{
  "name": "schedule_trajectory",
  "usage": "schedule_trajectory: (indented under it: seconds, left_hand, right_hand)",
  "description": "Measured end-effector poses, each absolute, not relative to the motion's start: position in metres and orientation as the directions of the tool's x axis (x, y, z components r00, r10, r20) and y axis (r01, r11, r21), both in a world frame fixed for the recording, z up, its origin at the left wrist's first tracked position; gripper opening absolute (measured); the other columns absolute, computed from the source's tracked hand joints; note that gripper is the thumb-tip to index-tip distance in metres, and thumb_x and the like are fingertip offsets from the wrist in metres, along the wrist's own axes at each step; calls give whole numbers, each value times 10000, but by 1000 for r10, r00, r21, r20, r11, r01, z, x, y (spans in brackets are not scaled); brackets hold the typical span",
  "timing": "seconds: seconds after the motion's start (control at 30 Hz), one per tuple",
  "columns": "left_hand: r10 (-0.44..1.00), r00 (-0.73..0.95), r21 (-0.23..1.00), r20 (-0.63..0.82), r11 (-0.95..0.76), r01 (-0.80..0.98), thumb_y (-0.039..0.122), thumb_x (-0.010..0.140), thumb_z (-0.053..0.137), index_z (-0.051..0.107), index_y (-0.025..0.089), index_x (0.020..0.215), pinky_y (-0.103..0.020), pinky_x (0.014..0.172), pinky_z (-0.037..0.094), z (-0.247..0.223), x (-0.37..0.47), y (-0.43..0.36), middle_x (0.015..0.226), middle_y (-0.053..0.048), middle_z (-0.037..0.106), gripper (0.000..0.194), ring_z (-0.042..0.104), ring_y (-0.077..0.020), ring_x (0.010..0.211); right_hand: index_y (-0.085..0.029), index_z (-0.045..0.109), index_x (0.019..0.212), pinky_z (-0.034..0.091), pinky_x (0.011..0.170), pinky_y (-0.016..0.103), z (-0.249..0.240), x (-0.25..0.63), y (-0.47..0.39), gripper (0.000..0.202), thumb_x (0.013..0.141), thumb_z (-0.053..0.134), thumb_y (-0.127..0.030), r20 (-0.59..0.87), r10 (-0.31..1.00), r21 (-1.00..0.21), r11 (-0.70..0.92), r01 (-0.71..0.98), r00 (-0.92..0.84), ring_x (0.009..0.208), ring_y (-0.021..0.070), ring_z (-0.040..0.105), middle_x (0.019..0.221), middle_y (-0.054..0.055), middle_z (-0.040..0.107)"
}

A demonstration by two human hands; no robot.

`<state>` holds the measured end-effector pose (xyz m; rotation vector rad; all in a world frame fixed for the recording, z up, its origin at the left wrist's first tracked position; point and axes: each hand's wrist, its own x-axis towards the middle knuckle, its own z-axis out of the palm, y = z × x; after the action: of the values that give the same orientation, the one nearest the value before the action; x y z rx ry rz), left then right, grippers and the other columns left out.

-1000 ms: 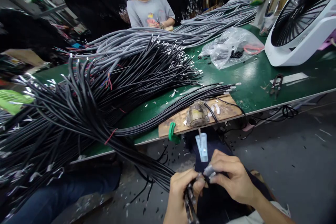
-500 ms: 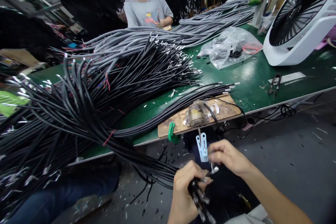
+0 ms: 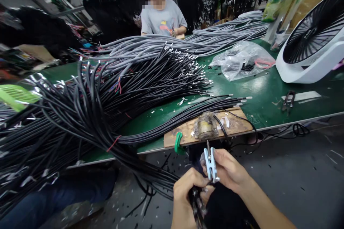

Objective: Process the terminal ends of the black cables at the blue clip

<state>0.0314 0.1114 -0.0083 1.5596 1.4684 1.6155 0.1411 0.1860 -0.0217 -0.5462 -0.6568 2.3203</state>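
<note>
My left hand (image 3: 188, 186) is closed around a bundle of black cables (image 3: 158, 177), whose dark ends stick out below the fist. One cable end reaches up from these fingers to the lower end of a light blue clothespin (image 3: 211, 165). My right hand (image 3: 231, 170) pinches that clothespin, thumb on its right side and fingertips partly hidden behind it. A thin metal rod (image 3: 208, 144) carries the clothespin and juts from a tape-wrapped block (image 3: 206, 127). The block sits on a wooden board (image 3: 177, 136) at the table edge.
A green clamp (image 3: 178, 144) grips the board. Black cables (image 3: 102, 114) heap at left, grey cables (image 3: 150, 44) behind them. A plastic bag (image 3: 239, 61), thread snips (image 3: 289, 101) and a white fan (image 3: 298, 66) stand or lie rightward. A person (image 3: 163, 18) sits across the green table (image 3: 263, 103).
My right hand has moved from beside the clothespin onto it and grips it. The cable end is now at the clothespin's lower end. My left hand keeps its bundle. The view has shifted slightly.
</note>
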Motion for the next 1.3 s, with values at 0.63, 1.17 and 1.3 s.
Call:
schedule_trajectory:
  seconds: [0.63, 1.17, 1.3]
  left_hand:
    - [977, 6, 885, 215, -197, 421, 266, 855, 604, 681, 155, 752, -231, 545, 394, -8, 14, 90, 614, -35, 637, 170, 560, -128, 535]
    - [977, 141, 857, 159, -208, 472, 130, 827, 617, 664, 158, 781, -224, 605, 437, -9, 23, 81, 698, -47, 648, 72, 619, -149, 642]
    - [978, 27, 827, 208, -190, 529, 119, 829, 609, 663, 161, 792, -222, 587, 432, -14, 25, 79, 699, -42, 650, 78, 612, -142, 624]
  right_hand:
    - [-181, 635, 780, 402, 664, 304, -30, 191, 143, 115, 825, 687, -273, 198, 876, -977, 215, -11, -440, 710, 177, 518, 729, 27, 590]
    - [-192, 376, 539, 323, 575, 279, -34, 169, 138, 370, 871, 538, -212, 168, 889, -947, 266, 180, -426, 584, 139, 418, 556, -21, 415]
    - [-174, 503, 574, 308, 547, 262, -36, 181, 150, 336, 888, 556, -281, 143, 965, -948, 197, 251, -219, 557, 124, 408, 574, -20, 447]
